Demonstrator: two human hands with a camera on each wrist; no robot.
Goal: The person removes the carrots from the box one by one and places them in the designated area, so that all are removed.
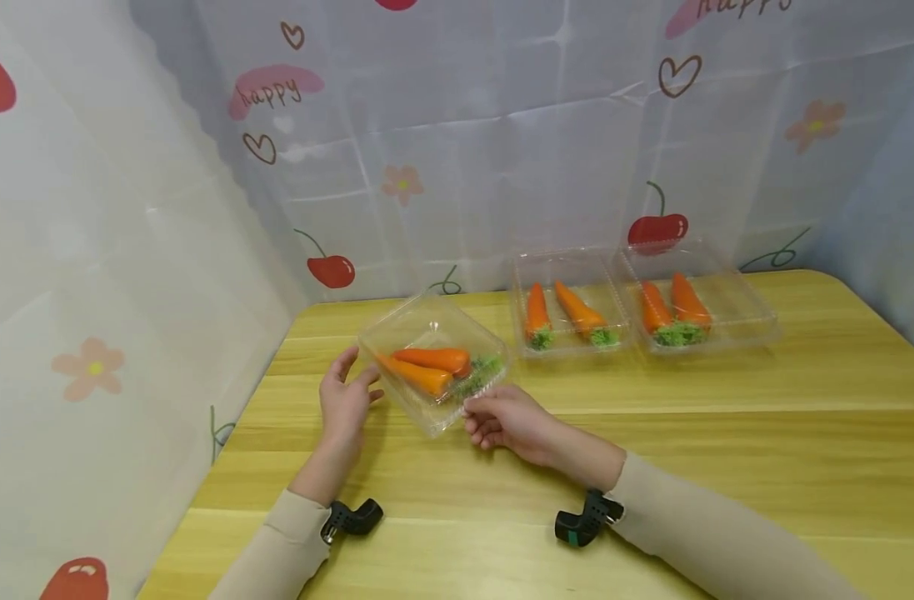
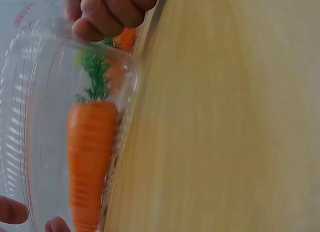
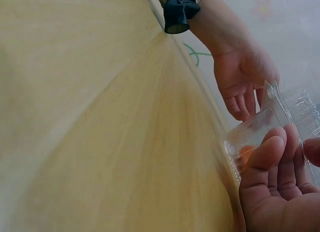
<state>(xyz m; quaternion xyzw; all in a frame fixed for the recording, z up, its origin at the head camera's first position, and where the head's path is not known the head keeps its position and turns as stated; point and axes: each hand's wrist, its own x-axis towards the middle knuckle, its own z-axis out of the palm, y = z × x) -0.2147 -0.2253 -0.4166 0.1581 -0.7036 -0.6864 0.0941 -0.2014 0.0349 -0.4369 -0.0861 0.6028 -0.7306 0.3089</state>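
A clear plastic clamshell box is tilted above the table in the head view. Two orange carrots with green tops lie inside it. My right hand pinches the box's near right rim between thumb and fingers. At the box's left corner is my left hand, its fingers spread loosely beside the plastic. One carrot shows large through the clear wall in the left wrist view. In the right wrist view, the right hand grips the rim, with the left hand beyond the box.
Two more clear boxes stand side by side at the table's back: a middle one and a right one, each holding two carrots. The wooden table meets a patterned curtain behind and at the left.
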